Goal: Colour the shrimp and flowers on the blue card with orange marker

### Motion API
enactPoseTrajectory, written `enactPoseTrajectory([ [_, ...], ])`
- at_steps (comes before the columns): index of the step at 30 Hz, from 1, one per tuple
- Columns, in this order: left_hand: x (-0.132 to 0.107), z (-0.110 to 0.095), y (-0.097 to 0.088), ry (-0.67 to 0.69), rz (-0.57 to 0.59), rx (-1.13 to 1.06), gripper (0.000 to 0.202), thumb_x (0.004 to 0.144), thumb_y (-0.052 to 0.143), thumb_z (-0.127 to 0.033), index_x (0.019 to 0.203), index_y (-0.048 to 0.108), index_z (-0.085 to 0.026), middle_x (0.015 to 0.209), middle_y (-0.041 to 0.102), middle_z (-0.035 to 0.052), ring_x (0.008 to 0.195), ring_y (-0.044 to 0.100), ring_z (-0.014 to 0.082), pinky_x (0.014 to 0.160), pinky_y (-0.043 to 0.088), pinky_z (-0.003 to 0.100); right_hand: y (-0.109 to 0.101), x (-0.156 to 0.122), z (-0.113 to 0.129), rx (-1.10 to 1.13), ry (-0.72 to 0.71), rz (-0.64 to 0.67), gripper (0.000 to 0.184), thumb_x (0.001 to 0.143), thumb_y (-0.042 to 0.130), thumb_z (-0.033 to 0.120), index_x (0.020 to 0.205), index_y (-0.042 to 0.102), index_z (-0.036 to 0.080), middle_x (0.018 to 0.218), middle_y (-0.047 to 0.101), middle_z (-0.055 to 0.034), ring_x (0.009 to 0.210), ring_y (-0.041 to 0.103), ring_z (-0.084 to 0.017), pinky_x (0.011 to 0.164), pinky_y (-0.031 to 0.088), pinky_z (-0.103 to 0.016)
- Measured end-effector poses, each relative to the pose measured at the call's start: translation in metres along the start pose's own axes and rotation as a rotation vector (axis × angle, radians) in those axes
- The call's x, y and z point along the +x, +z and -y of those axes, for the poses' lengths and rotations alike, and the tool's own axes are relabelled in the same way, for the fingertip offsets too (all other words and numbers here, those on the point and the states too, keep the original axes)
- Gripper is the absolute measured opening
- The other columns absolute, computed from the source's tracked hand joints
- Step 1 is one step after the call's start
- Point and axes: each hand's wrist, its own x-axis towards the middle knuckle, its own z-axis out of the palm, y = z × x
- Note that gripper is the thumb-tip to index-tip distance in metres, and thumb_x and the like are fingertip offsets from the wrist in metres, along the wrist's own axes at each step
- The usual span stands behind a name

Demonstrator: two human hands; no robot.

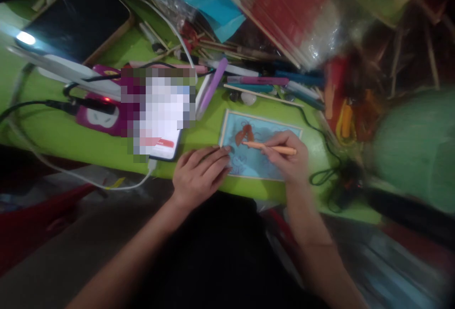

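A blue picture card (259,169) with a pale border lies on the green table, line drawings on it. Near its upper left is an orange-brown coloured shape (245,134) like petals or wings. My right hand (289,155) grips an orange pen (280,149), its tip touching or just over that shape. Whether it is a marker or a pencil I cannot tell for sure. My left hand (202,169) rests flat, fingers stretched out, with the fingertips on the card's left edge.
Left of the card are a phone (167,150) on a white cable and a purple power strip (95,119) with plugs. Several pens (263,80) and sticks lie behind. A dark tablet-like slab (81,15) is at the back left, a green rounded object (415,143) at right.
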Motion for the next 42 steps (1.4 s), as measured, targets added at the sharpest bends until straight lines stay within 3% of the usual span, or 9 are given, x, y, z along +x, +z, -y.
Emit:
enactPoseTrajectory([
  [5,-0.001,0.001,0.001,0.002,0.009,0.008,0.032,0.092,0.075,-0.027,0.123,0.07,-0.03,0.123,0.08,-0.0029,0.108,0.074,0.0213,0.091,0.048,0.039,-0.001,0.0,0.0,-0.001,0.025,0.004,0.015,0.08,0.08,0.032,0.078,0.068,0.024,0.063,0.065,0.0041,0.055,0.055,-0.012,0.049,0.042,-0.025],
  [25,0.002,0.0,-0.001,0.003,0.002,0.01,0.024,0.093,0.076,-0.025,0.116,0.071,-0.028,0.121,0.08,-0.0036,0.106,0.073,0.0209,0.09,0.047,0.038,-0.003,-0.003,-0.014,0.091,-0.04,-0.064,0.011,0.082,0.079,0.023,0.082,0.068,0.025,0.068,0.063,0.0034,0.062,0.055,-0.014,0.055,0.042,-0.028],
  [42,0.0,0.0,0.0,0.002,0.008,0.025,0.025,0.091,0.079,-0.027,0.115,0.07,-0.024,0.122,0.08,-0.0042,0.106,0.074,0.02,0.089,0.049,0.038,-0.004,-0.001,-0.019,0.175,-0.055,-0.11,0.021,0.083,0.081,0.037,0.083,0.065,0.024,0.065,0.062,0.0043,0.059,0.055,-0.013,0.056,0.046,-0.028],
])
